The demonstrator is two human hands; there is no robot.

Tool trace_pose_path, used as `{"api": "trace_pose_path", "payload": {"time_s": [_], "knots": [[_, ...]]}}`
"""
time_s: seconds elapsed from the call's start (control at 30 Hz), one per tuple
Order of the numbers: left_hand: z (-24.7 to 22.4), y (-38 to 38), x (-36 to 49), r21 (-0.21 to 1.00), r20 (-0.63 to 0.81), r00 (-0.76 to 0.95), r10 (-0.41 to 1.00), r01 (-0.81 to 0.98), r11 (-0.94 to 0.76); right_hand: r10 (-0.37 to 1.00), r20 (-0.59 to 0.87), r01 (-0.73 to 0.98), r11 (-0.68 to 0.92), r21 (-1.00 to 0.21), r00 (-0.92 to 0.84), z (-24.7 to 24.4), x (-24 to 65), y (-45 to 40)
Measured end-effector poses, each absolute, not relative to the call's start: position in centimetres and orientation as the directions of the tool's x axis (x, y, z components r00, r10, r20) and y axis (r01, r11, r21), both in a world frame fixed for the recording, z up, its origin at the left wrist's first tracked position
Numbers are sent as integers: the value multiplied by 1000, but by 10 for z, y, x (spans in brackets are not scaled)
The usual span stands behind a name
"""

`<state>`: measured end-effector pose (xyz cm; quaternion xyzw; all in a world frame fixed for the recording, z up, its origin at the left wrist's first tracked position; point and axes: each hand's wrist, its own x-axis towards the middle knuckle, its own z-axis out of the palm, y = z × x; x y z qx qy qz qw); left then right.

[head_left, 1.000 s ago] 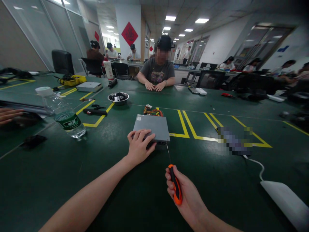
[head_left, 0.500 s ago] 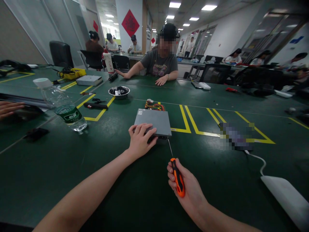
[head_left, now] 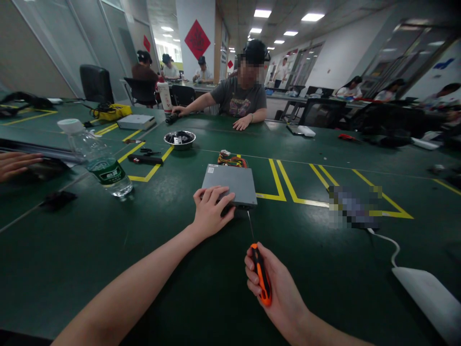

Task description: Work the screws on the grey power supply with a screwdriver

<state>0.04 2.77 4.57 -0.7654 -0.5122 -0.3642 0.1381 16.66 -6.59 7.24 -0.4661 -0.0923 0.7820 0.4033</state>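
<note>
One round metal bowl (head_left: 184, 146), beyond the middle of the green table (head_left: 201, 298), with dark pieces (head_left: 184, 137) and something white-marked inside, too small to name. To the left, clear plastic bottle (head_left: 108, 169), white-capped and green-labelled; liquid level hard to tell. Farther back, white cylindrical bottle (head_left: 164, 98) with red top, contents hidden.

Left hand (head_left: 212, 211) stretched forward from the lower left, fingers spread over the top of a grey metal box (head_left: 236, 181) and thumb at its near side, holding the box flat on the table straight ahead. Just behind the box, bundle of coloured wires (head_left: 233, 160). Right hand (head_left: 279, 283) extended from the lower right, wrapped around the orange-and-black handle of a screwdriver (head_left: 262, 278), thin shaft pointing at the box's near right corner; contact there impossible to tell.

Yellow tape lines (head_left: 311, 203) across the table. On the right, pixelated device (head_left: 355, 207) with white cable (head_left: 392, 244) leading to a white block (head_left: 428, 295). At the left edge, another person's hand (head_left: 18, 164). Opposite, co-worker (head_left: 239, 102) in grey shirt, one hand resting on the table, the other at a dark cylinder (head_left: 172, 118). Beyond, office with black chair (head_left: 95, 84), ceiling lights (head_left: 312, 17) and red diamond decoration (head_left: 197, 39).
</note>
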Motion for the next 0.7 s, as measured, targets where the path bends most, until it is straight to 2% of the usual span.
{"api": "trace_pose_path", "payload": {"time_s": [0.27, 0.7], "knots": [[45, 28, 1, 166, 706, 202, 679, 885, -436, 728, -619, -454, -676, -580, -294, 58, 160, -58], [45, 29, 1, 163, 699, 202, 686, 889, -427, 727, -628, -472, -673, -569, -278, 58, 157, -50]]}}
